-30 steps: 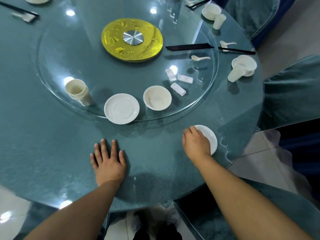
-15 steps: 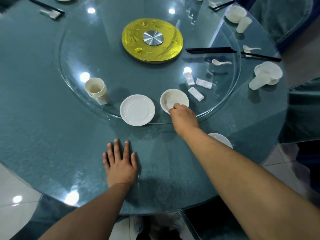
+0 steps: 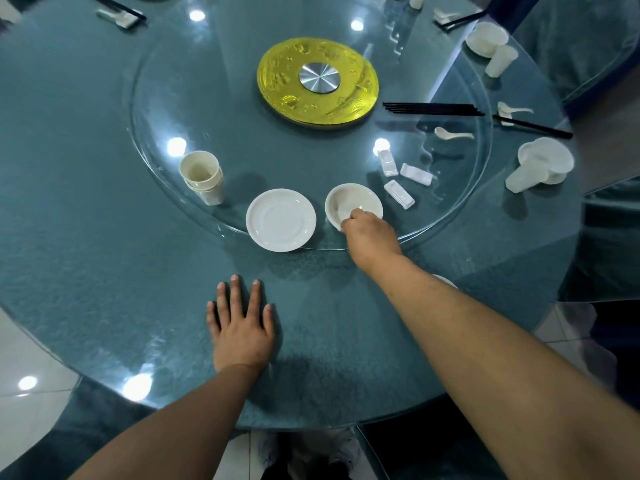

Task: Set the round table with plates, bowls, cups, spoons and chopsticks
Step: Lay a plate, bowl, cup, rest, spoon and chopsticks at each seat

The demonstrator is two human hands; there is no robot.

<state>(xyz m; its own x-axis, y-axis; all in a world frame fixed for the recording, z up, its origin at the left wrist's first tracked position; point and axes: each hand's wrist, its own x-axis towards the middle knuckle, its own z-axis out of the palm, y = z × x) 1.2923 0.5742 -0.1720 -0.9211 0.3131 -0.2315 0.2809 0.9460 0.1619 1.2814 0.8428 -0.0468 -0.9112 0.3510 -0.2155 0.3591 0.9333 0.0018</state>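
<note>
While the left hand (image 3: 242, 329) lies flat on the table (image 3: 86, 237), fingers straight and slightly spread, holding nothing, the right hand (image 3: 369, 233) reaches onto the glass turntable (image 3: 242, 109) and pinches the near rim of the bowl (image 3: 349, 202), thumb side curled over the edge.

Head view, only one. Step in hand, by my reading: taking the bowl off the turntable for the place nearest the person. A plate (image 3: 445, 280) already sits at that place, mostly hidden under the right forearm. Next move calls for lifting the bowl clear of the turntable's edge and setting it on or beside that plate; the rim grip is shallow, so a tilt is possible.

Supplies on the turntable: a second plate (image 3: 281, 220) just left of the bowl, stacked cups (image 3: 202, 178) further left, three white chopstick rests (image 3: 403, 178) to the right, a spoon (image 3: 452, 133), a bundle of black chopsticks (image 3: 433, 109).

Finished places at the right rim: bowl with a tipped cup (image 3: 540, 166), another set (image 3: 490, 46) beyond it, each with chopsticks near.

Surface: teal glass-topped round table, glossy, ceiling lights reflected. Gold disc (image 3: 317, 86) with a steel hub at centre. Pale tiled floor shows below; covered chairs (image 3: 609, 216) stand at the right.
</note>
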